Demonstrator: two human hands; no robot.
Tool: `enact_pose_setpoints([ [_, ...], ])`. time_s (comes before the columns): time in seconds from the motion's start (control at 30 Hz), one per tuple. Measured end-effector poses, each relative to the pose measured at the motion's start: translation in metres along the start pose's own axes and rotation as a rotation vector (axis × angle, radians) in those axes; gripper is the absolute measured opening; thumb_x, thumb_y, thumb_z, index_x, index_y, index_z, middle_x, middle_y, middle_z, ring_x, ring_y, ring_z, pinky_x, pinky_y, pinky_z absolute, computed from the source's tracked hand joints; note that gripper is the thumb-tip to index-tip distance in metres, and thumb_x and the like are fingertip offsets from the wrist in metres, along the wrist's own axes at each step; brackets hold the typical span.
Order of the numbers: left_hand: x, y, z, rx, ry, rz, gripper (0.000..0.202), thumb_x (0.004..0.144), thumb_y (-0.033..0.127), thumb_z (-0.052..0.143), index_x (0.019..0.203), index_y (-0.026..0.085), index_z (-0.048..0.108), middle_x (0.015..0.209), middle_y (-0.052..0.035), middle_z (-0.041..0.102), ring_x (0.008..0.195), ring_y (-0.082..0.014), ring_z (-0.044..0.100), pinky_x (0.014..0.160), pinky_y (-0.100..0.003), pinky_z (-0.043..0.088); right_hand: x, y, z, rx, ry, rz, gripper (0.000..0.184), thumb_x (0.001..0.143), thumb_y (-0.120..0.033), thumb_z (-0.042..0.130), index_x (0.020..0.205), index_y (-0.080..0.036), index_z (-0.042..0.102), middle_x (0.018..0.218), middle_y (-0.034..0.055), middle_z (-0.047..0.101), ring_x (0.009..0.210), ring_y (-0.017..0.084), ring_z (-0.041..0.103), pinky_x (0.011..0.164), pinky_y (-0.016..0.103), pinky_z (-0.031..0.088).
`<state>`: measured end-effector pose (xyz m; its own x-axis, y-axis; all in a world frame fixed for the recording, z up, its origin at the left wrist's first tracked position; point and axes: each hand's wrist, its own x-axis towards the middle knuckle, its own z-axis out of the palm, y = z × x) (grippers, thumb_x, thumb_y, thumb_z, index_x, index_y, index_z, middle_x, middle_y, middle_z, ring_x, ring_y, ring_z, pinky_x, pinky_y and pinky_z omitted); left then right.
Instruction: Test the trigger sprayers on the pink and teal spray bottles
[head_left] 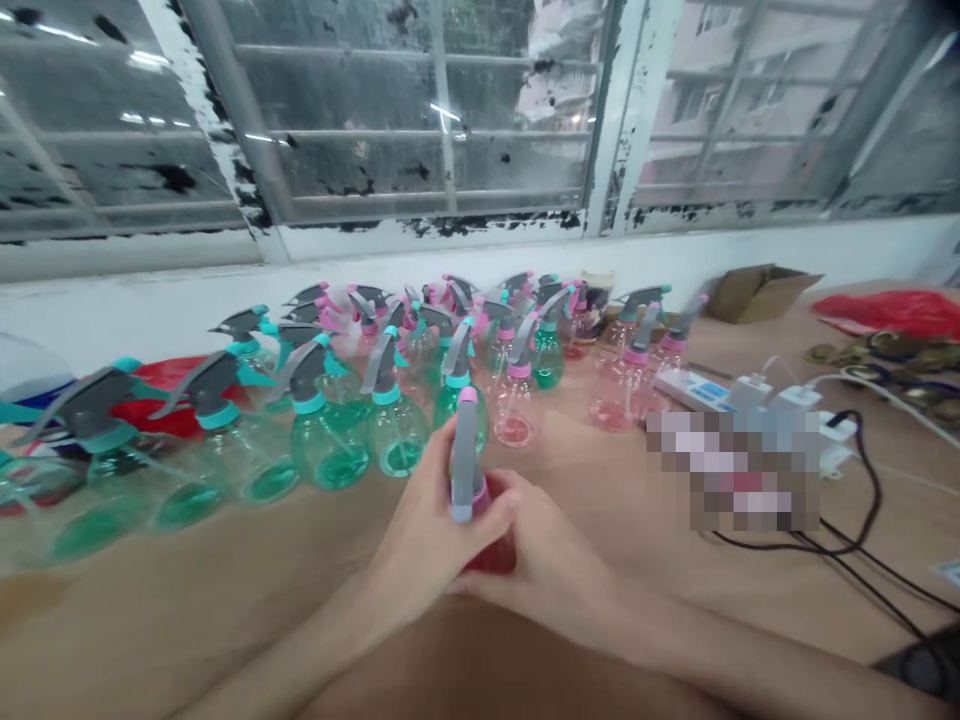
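Observation:
Between my two hands is a pink spray bottle [466, 455] with a grey trigger head, held upright close to me over the table. My left hand [431, 515] closes around its neck and collar. My right hand [544, 545] wraps the bottle's right side, and the two hands meet at the front. Much of the pink body is hidden by my fingers. Just beyond stand a green spray bottle [459, 400] with a turquoise collar and another pink spray bottle [517, 408].
Several green spray bottles [330, 445] line the left; more pink and green ones crowd toward the window wall. At right lie a power strip [694, 390] with plugs, black cables [874, 490], a cardboard box [761, 293] and a red plastic bag [896, 312]. One patch is blurred out.

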<state>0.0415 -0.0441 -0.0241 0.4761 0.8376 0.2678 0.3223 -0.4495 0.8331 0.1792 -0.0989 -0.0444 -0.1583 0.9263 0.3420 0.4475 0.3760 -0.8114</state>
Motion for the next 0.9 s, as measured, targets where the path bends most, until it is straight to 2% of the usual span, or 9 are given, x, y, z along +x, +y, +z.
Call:
enact_pose_setpoints([
  [0.1,-0.004,-0.006,0.01,0.013,-0.136,0.039,0.076,0.087,0.042,0.058,0.15,0.032,0.016,0.153,-0.0086,0.035,0.138,-0.0295,0.039,0.111,-0.056,0.036,-0.016,0.015,-0.026,-0.095,0.081,0.032,0.047,0.071,-0.043,0.077,0.11,-0.029,0.055,0.106,0.0021,0.068,0.095,0.026,0.065,0.077,0.04,0.052],
  [0.17,-0.006,-0.016,0.015,0.12,-0.191,0.084,0.074,0.09,0.045,0.054,0.15,0.03,0.014,0.159,-0.0093,0.023,0.146,-0.0307,0.024,0.116,-0.06,0.025,-0.025,0.031,-0.048,-0.15,0.137,0.062,0.055,0.072,-0.047,0.077,0.118,-0.03,0.051,0.112,0.0049,0.065,0.102,0.029,0.062,0.085,0.047,0.05],
  [0.27,-0.006,-0.04,0.022,0.274,-0.245,0.143,0.066,0.092,0.038,0.052,0.147,0.029,0.019,0.154,-0.0112,0.032,0.142,-0.0297,0.032,0.113,-0.059,0.031,-0.033,0.059,-0.079,-0.389,0.277,0.109,0.059,0.071,-0.054,0.075,0.116,-0.026,0.049,0.112,0.0091,0.063,0.104,0.034,0.06,0.089,0.052,0.046],
  [0.4,-0.001,-0.068,0.027,0.318,-0.233,0.213,0.039,0.091,0.021,0.048,0.128,0.03,0.04,0.122,-0.0048,0.061,0.103,-0.02,0.065,0.091,-0.043,0.055,-0.026,0.085,-0.107,-0.645,0.381,0.102,0.056,0.073,-0.06,0.07,0.107,-0.021,0.051,0.11,0.0143,0.06,0.103,0.035,0.058,0.082,0.048,0.048],
  [0.5,0.001,-0.076,0.027,0.315,-0.163,0.251,0.028,0.092,0.02,0.046,0.118,0.03,0.045,0.101,0.0005,0.062,0.072,-0.0133,0.065,0.068,-0.031,0.057,-0.012,0.09,-0.115,-0.749,0.357,0.112,0.055,0.074,-0.063,0.067,0.104,-0.02,0.051,0.102,0.0133,0.062,0.095,0.033,0.059,0.076,0.044,0.048],
  [0.6,0.0,-0.075,0.026,0.314,-0.152,0.24,0.023,0.093,0.02,0.045,0.114,0.03,0.046,0.089,0.0031,0.059,0.06,-0.0104,0.06,0.056,-0.024,0.052,0.004,0.089,-0.119,-0.844,0.353,0.15,0.065,0.075,-0.063,0.066,0.116,-0.016,0.046,0.1,0.0151,0.065,0.093,0.035,0.06,0.073,0.044,0.047],
  [0.7,0.001,-0.073,0.025,0.367,-0.119,0.253,0.02,0.094,0.02,0.045,0.112,0.029,0.047,0.092,0.0015,0.061,0.072,-0.0133,0.065,0.065,-0.027,0.055,0.018,0.087,-0.122,-0.951,0.325,0.175,0.058,0.078,-0.061,0.063,0.111,-0.016,0.048,0.099,0.017,0.066,0.096,0.038,0.061,0.072,0.044,0.046],
  [0.8,0.004,-0.075,0.025,0.515,-0.073,0.321,0.024,0.092,0.021,0.048,0.115,0.027,0.049,0.111,-0.0049,0.063,0.102,-0.0226,0.065,0.086,-0.043,0.055,0.03,0.085,-0.123,-1.01,0.298,0.27,0.053,0.08,-0.061,0.06,0.106,-0.016,0.05,0.101,0.0175,0.067,0.093,0.038,0.063,0.066,0.04,0.045],
  [0.9,0.007,-0.079,0.025,0.661,-0.11,0.357,0.031,0.091,0.021,0.05,0.121,0.024,0.05,0.127,-0.0107,0.061,0.117,-0.0288,0.06,0.092,-0.051,0.053,0.039,0.083,-0.123,-1.041,0.267,0.404,0.057,0.081,-0.061,0.058,0.112,-0.014,0.048,0.103,0.0174,0.067,0.084,0.035,0.067,0.056,0.036,0.041],
])
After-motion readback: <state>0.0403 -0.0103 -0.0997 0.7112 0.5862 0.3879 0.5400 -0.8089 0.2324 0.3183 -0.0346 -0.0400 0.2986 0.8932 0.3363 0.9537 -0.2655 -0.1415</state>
